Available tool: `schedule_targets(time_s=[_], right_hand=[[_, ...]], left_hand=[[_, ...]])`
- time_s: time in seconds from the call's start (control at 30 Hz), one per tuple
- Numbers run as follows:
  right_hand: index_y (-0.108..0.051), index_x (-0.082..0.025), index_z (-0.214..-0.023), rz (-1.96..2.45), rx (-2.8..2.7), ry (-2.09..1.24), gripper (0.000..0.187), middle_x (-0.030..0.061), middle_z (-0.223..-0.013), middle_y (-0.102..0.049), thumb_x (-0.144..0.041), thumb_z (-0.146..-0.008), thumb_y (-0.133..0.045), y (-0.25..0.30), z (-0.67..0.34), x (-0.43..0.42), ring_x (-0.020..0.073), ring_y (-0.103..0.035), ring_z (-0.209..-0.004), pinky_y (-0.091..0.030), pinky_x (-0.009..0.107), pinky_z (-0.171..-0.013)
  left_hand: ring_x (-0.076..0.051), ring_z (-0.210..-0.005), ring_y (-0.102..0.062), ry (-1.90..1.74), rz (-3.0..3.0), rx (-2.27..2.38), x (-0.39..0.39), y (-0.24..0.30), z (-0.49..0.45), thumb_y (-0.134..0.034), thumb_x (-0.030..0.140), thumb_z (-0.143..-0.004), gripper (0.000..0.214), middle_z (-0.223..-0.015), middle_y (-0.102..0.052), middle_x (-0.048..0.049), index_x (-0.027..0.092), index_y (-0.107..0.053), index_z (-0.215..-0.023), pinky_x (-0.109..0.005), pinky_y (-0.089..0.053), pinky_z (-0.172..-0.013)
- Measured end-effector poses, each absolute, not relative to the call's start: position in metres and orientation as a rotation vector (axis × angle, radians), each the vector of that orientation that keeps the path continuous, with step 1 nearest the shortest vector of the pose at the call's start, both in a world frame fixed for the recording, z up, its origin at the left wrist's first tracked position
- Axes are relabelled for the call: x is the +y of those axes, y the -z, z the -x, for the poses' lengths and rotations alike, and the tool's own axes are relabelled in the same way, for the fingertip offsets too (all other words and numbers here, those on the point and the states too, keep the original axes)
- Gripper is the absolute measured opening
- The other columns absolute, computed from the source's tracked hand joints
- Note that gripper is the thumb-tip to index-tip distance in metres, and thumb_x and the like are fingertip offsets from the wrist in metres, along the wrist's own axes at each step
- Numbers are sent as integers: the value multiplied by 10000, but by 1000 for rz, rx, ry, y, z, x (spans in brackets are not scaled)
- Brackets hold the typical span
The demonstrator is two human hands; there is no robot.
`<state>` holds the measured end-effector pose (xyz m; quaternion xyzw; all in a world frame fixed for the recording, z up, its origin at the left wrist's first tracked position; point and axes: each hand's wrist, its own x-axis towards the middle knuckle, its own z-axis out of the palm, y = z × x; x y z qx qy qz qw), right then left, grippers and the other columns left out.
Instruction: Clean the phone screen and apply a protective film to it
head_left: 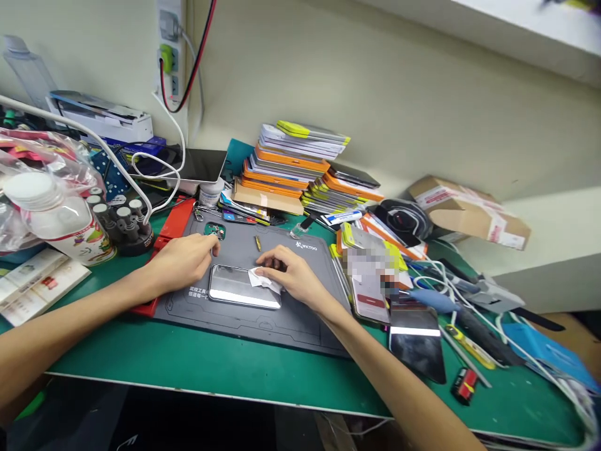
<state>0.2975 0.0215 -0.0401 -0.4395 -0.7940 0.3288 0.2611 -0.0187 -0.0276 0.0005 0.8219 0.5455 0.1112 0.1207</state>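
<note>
A power strip (165, 14) stood upright on the wall, a green plug (166, 58) in it. A stack (286, 164) of orange- and yellow-edged packs rose near the wall, a carton (464, 210) to its right. A blue bulb (434, 300) lay near a yellow cutter (469, 346). Far left stood a white-capped bottle (63, 219).

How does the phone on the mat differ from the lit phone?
The mat phone looks dark and glossy; the lit phone shows a reddish bar. The mat phone lies sideways to the person; the lit phone points away. The right hand holds a tissue over the mat phone; no hand touches the lit phone. Both are flat slabs.
</note>
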Motion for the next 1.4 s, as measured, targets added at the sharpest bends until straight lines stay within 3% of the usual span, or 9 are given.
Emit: schedule_targets(time_s=[0.63, 1.03, 1.4], right_hand=[[-801, -265, -1011, 1022, -2418, -819, 223, 21, -978, -713, -470, -1050, -879, 38, -223, 32, 234, -631, -977, -480, 389, -958], [-813, -254, -993, 1165, -2365, -769, 389, 48, -925, -727, -640, -1040, -804, 33, -305, 22, 241, -624, -855, -516, 403, -829], [-768, -253, -958, 946, -2476, -776, 248, 25, -957, -720, -445, -1034, -906, 36, -213, 36, 246, -652, -989, -496, 391, -931]], left_hand=[[-310, -1062, -796, -298, -2381, 1591, -26, 1, 19, -430, 234, -1095, 251, -1139, -825, -115, 238, -678, -1130, -411, -586, -873], [-317, -1039, -804, -253, -2404, 1581, -27, 0, 18, -450, 227, -1081, 237, -1116, -822, -129, 226, -683, -1125, -420, -601, -864], [-315, -1042, -801, -235, -2386, 1679, -27, -1, 18, -419, 235, -1099, 272, -1113, -830, -132, 226, -687, -1146, -412, -608, -871]])
